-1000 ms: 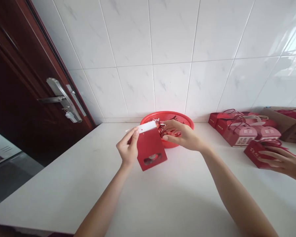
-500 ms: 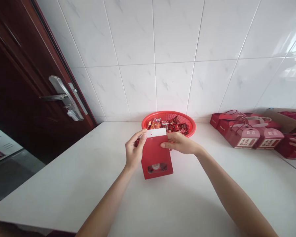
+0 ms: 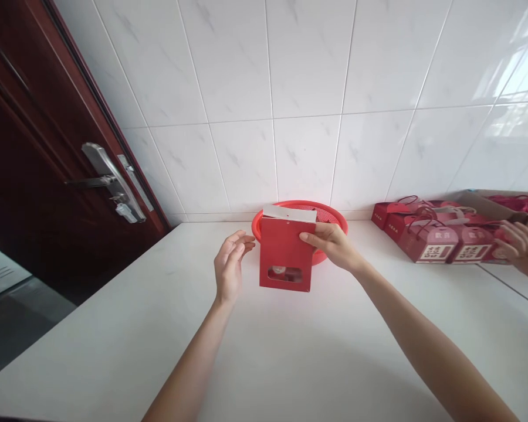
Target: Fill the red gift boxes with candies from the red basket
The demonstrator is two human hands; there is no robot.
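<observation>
White tiled wall (image 3: 308, 64); dark red door (image 3: 30, 146) at left.

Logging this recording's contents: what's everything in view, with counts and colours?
Table: 1, white, front
Wall: 1, white, back
Door: 1, reddish-brown, left
Door handle: 1, silver, on door
Keys: count unclear, pale, under handle
Slotted panel: 1, white, lower left
Basket: 1, red, near wall
Windowed box: 1, red, before basket
Handled boxes: 5 or more, red/pink, right
Carton: 1, brown, far right
Co-worker's hand: 1, bare, far right
Left hand: 1, bare, beside windowed box
Right hand: 1, bare, gripping windowed box
</observation>
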